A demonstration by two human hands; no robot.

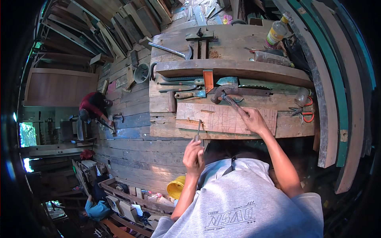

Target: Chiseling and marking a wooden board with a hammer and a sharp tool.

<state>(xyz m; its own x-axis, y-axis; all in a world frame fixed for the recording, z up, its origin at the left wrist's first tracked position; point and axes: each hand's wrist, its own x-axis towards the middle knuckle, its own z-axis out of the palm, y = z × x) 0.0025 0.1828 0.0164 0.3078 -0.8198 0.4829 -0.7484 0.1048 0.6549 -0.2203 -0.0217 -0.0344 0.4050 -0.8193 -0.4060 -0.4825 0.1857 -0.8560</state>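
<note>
A pale carved wooden panel [222,119] with cut line patterns lies flat on the wooden workbench [295,127]. My left hand [194,154] is closed around a small chisel [199,127], whose blade stands on the panel's near left edge. My right hand [252,119] grips the handle of a hammer [224,95] near the panel's far right part. The hammer's dark head is raised over the bench behind the panel.
Chisels, a saw [254,91] and a long plank [234,68] lie behind the panel. Red-handled pliers [303,113] and bottles [276,33] sit at the right. A person in red [93,107] crouches on the plank floor at left. A yellow bucket [176,187] stands below the bench.
</note>
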